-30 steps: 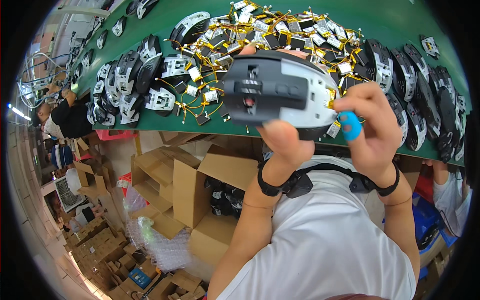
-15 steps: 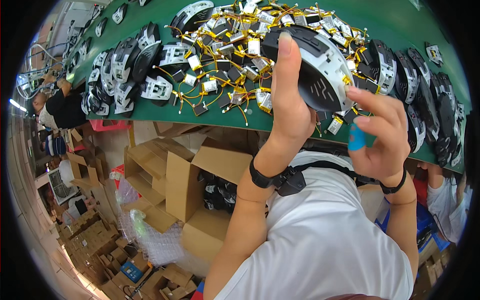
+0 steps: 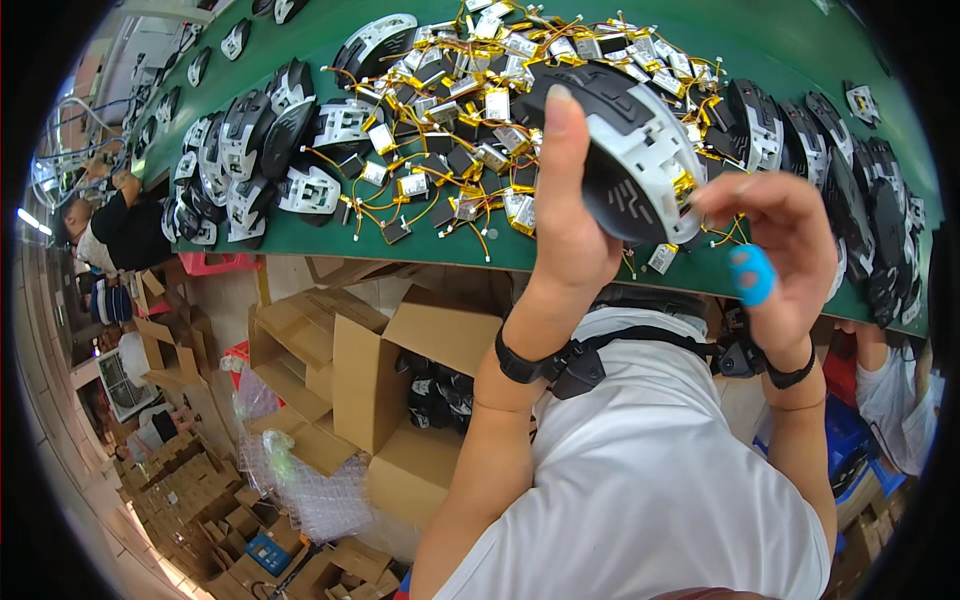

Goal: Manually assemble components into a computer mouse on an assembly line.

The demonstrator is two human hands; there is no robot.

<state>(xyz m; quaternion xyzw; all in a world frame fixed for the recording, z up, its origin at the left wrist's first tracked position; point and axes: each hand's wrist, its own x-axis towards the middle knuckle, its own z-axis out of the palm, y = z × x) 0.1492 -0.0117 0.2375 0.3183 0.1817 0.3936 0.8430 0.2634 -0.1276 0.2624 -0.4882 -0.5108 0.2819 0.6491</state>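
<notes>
My left hand [image 3: 580, 220] grips a curved black-and-white plastic housing [image 3: 650, 140], thumb along its near-left side, and holds it tilted above the table's front edge. Near the housing's lower right end, a yellow-taped part [image 3: 683, 184] shows in an opening of the white frame. Bent fingers of my right hand [image 3: 785, 250] reach that end, the foremost fingertip beside the yellow part; anything pinched there is hidden. A blue wrap [image 3: 750, 275] covers one right finger. Behind the housing lies a heap of small silver-and-black battery packs [image 3: 497, 103] with thin coloured wires and white plugs.
Similar housings [image 3: 240, 135] crowd the green table [image 3: 330, 235] on the left, and more housings [image 3: 800, 140] stand at the right. Open cardboard boxes [image 3: 355, 380] are below the left edge. A person in dark clothes [image 3: 135, 225] sits far left; another person's arm [image 3: 870, 355] shows at right.
The housing has dropped slightly and turned a little, baring more of its white frame. My right hand has shifted slightly right, its fingers more bent at the housing's end.
</notes>
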